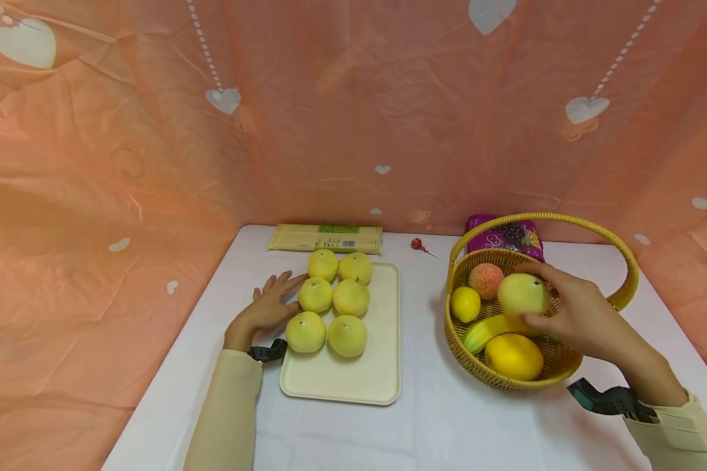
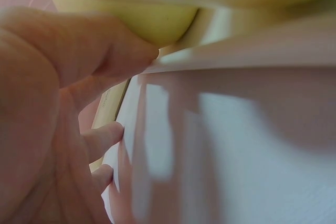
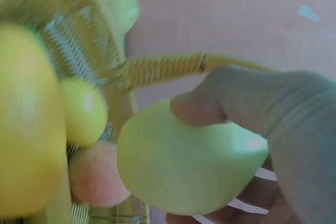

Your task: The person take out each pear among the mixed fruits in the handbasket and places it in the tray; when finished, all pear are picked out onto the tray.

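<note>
My right hand (image 1: 583,314) holds a round yellow-green pear (image 1: 523,294) over the wicker basket (image 1: 477,374), thumb on one side and fingers around the other. Inside the basket are a pink peach (image 1: 486,280), a lemon (image 1: 465,305), a banana (image 1: 488,332) and a yellow mango-like fruit (image 1: 514,357). My left hand (image 1: 269,306) lies at the left edge of a cream tray (image 1: 383,373), fingers spread, with the thumb tip at the rim in the left wrist view. On that tray, several similar pears (image 1: 351,297) sit in two columns.
Behind the tray lies a long beige packet (image 1: 330,238). A red-wrapped lollipop (image 1: 422,246) is on the white table (image 1: 424,418) between tray and basket. A purple snack bag (image 1: 507,235) sits behind the basket, whose tall handle (image 1: 542,217) arches up. A pink curtain (image 1: 342,131) surrounds the table.
</note>
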A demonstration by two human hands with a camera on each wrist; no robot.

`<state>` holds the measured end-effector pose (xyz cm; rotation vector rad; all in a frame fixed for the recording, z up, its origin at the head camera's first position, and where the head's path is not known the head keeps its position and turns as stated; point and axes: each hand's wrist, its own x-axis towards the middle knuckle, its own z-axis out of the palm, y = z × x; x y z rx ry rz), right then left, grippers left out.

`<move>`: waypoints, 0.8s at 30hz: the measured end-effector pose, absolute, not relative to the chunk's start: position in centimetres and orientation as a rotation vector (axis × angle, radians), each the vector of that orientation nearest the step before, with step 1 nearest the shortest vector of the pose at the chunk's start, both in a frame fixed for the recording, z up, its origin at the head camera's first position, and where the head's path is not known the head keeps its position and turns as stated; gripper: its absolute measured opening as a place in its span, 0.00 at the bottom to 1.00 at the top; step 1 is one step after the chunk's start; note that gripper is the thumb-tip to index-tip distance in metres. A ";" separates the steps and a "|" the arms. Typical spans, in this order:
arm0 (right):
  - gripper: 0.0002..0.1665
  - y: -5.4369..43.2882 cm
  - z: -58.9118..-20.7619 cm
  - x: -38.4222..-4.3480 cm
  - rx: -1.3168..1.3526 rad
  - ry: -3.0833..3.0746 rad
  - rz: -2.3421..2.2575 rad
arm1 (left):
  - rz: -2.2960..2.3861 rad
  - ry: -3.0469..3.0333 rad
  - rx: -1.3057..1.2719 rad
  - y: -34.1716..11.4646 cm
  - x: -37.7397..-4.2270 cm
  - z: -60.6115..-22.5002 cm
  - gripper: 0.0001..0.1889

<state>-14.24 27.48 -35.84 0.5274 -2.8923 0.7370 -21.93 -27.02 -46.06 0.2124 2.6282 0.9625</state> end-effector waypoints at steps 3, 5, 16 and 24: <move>0.44 26.9 -35.5 -13.1 0.577 -2.830 0.762 | 0.962 2.628 0.200 -27.0 -21.9 -46.0 0.39; 0.45 26.4 -35.4 -12.4 0.615 -2.793 0.777 | 0.962 2.627 0.194 -27.0 -22.0 -46.0 0.39; 0.49 22.5 -35.5 -11.4 0.884 -2.686 1.019 | 0.953 2.636 0.183 -26.8 -22.0 -46.3 0.39; 0.45 18.3 -36.7 -11.8 1.078 -2.671 1.078 | 0.949 2.642 0.201 -27.0 -21.9 -46.3 0.39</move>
